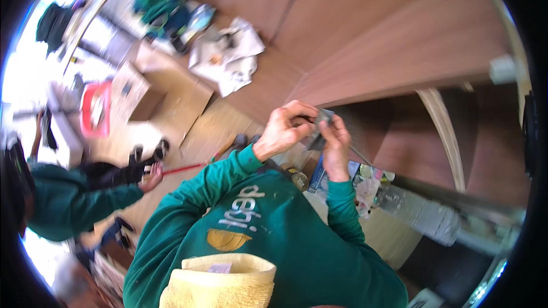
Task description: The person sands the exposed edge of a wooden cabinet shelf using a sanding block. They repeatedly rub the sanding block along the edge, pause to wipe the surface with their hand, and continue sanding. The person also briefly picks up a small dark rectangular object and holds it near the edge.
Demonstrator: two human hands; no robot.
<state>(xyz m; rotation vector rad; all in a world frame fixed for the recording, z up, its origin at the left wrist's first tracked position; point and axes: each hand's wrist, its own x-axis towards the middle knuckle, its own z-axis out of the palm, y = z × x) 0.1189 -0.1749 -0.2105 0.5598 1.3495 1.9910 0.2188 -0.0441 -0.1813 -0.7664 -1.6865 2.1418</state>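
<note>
In front of my chest both hands come together at a small, flat grey piece; its exact kind is too blurred to make out. My left hand is closed, thumb and fingertips pinching at its left side. My right hand grips its other side with the thumb over it and the fingers curled. Just beyond and to the right is a brown wood-grain panel, with a dark opening below its edge. Neither hand touches the panel.
A cardboard box, crumpled paper and a red bin lie at the left. A co-worker in a green sleeve holds a red stick nearby. A long grey box lies at the right.
</note>
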